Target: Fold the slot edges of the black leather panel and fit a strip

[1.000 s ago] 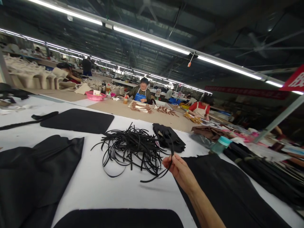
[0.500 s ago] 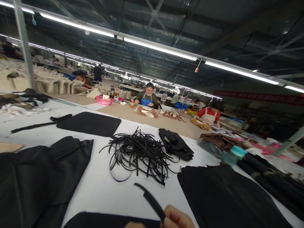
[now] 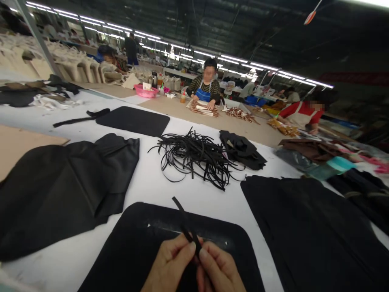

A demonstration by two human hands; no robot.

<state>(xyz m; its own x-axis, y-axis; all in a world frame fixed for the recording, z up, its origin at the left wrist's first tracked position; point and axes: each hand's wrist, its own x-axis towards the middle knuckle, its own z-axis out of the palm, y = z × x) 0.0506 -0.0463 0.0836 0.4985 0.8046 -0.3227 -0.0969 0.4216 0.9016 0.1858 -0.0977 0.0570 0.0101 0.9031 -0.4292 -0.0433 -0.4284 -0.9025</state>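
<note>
Both hands meet at the bottom centre over a black rounded panel (image 3: 136, 239) lying on the white tabletop. Between thumb and fingers, my left hand (image 3: 174, 259) pinches a narrow black strip (image 3: 181, 209). My right hand (image 3: 220, 263) grips the same strip close beside it, thumbs nearly touching. One end of the strip points up and away; the rest is hidden by the fingers. Small white marks show on the panel. Just beyond it lies a tangled heap of thin black strips (image 3: 197, 156).
Crumpled black material (image 3: 73, 186) lies left, a stack of black panels (image 3: 304, 227) right. Farther off are another black panel (image 3: 133, 121), folded black pieces (image 3: 241, 150), a turquoise-lidded container (image 3: 340, 164) and a pink basin (image 3: 146, 91). Co-workers sit across the table, one in a blue apron (image 3: 203, 95).
The view has tilted down, showing more of the near panel. My left hand has come up to the strip beside my right hand, and both now hold it.
</note>
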